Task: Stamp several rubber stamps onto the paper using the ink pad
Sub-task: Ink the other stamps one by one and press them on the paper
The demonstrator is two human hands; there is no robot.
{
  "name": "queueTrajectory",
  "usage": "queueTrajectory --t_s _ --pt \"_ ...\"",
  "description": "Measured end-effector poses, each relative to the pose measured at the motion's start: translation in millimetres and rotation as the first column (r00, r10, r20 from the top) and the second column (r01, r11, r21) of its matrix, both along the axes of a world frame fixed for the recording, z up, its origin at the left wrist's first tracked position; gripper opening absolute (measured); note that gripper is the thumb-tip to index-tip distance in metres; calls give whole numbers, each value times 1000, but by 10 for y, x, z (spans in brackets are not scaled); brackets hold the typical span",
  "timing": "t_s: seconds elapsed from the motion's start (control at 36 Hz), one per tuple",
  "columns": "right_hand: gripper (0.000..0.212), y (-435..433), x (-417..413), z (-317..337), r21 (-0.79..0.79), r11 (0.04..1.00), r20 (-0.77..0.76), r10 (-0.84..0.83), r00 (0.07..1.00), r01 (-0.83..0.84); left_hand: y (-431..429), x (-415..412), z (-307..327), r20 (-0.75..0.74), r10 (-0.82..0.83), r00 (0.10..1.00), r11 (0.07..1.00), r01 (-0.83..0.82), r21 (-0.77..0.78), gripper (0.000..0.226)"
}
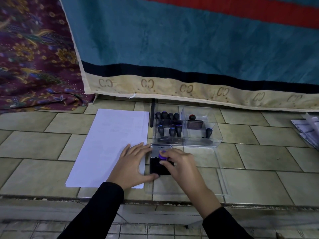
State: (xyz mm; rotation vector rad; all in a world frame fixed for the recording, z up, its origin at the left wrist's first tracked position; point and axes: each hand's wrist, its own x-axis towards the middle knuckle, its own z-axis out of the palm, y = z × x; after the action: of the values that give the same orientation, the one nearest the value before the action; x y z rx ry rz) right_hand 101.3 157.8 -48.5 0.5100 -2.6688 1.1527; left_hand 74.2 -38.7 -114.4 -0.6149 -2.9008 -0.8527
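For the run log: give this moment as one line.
right hand: pressing stamp on ink pad | left hand: steadying pad, resting on paper

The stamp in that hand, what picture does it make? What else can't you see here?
- Head view: the stamp face is pressed down on the ink pad, hidden by the right hand.
- The paper shows only faint marks, too pale to read.
- Stamps in the clear box: faces point down, too small.
- Papers at the right edge are cut off.
- The left hand covers the paper's corner.
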Motion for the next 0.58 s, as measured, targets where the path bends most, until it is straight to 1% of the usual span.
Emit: queueTrajectory --t_s 0.06,0.11,0.17,0.19,0.22,0.28,0.33,0.39,0.44,0.47,0.53,0.58 --pt "21 14 56 -16 16 999 -3 37 999 -37 1 1 13 5 -1 1000 1000 1 5 94" --pt "22 22 122 -37 30 999 -11 38 999 -38 6 8 38 23 -8 1000 1000 7 23 90" --pt "23 11 158 -51 38 999 -26 25 999 -24 -3 20 59 69 7 998 994 -14 108 72" --pt "22 1 165 -52 34 999 -32 22 999 -21 -10 25 79 127 32 991 981 -55 184 61" --pt "22 -7 164 -48 28 999 -35 22 999 -21 -22 26 109 206 53 977 955 -110 276 53" --pt "19 -20 156 -38 25 1000 -39 18 999 -17 -56 4 179 343 39 938 856 -208 473 40" --pt "18 -21 146 -29 33 999 -33 5 999 -4 -98 -16 258 373 33 927 751 -269 603 33" --pt "20 -18 134 -17 36 999 -17 -2 1000 3 -162 -32 318 343 89 935 674 -310 670 32" --pt "22 -22 122 6 24 1000 -5 -2 1000 2 -252 -41 336 290 178 940 629 -335 702 31" --pt "23 -35 118 21 8 1000 -8 -2 1000 2 -304 -39 332 259 223 940 629 -342 699 31" --pt "24 -94 107 53 -49 999 -18 11 1000 -12 -421 -41 315 190 314 930 678 -360 641 31" --pt "30 -197 89 86 -119 992 11 37 999 -35 -548 -63 258 96 396 913 775 -389 498 29"
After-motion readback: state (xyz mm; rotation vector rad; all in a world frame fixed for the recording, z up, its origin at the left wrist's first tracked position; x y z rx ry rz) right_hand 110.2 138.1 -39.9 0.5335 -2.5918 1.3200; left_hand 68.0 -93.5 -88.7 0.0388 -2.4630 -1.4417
